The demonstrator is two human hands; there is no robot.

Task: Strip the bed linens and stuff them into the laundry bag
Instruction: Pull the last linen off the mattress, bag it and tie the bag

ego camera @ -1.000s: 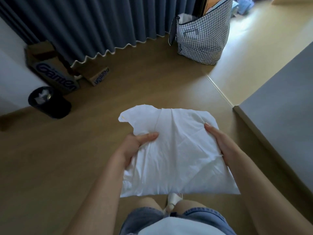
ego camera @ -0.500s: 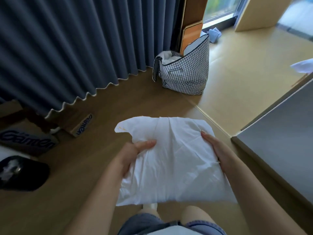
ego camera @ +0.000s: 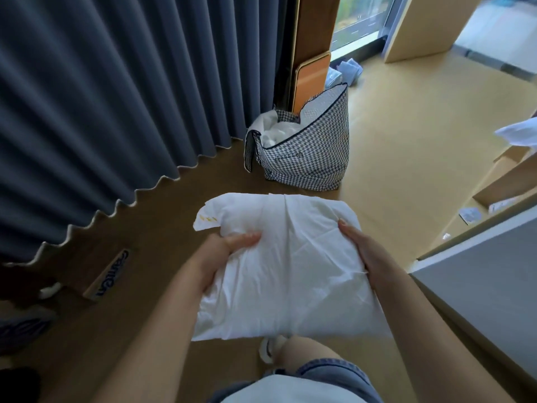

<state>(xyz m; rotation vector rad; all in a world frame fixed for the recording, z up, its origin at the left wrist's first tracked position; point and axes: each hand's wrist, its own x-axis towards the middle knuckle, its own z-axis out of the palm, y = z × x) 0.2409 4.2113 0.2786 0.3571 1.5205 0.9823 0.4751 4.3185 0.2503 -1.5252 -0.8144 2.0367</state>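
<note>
Both hands clamped on a white bundle of linen [ego camera: 287, 266], held out over the brown wooden floor [ego camera: 162, 216]. Left hand [ego camera: 223, 251] pinching the near-left edge, thumb on top, fingers tucked under. Right hand [ego camera: 363, 251] flat along the right side, fingers closed against the cloth. Straight ahead on the floor, the checked laundry bag [ego camera: 308, 158], mouth open, white fabric already heaped inside. Dark blue curtain [ego camera: 116, 97] down the left, wavy hem just above the boards. Behind the bag, a wooden panel [ego camera: 312, 80] leaning upright by a window. Paler floor [ego camera: 406, 146] spreading to the right. Grey bed edge [ego camera: 488, 289] at the right. A printed cardboard box [ego camera: 112, 274] poking out under the curtain.
</note>
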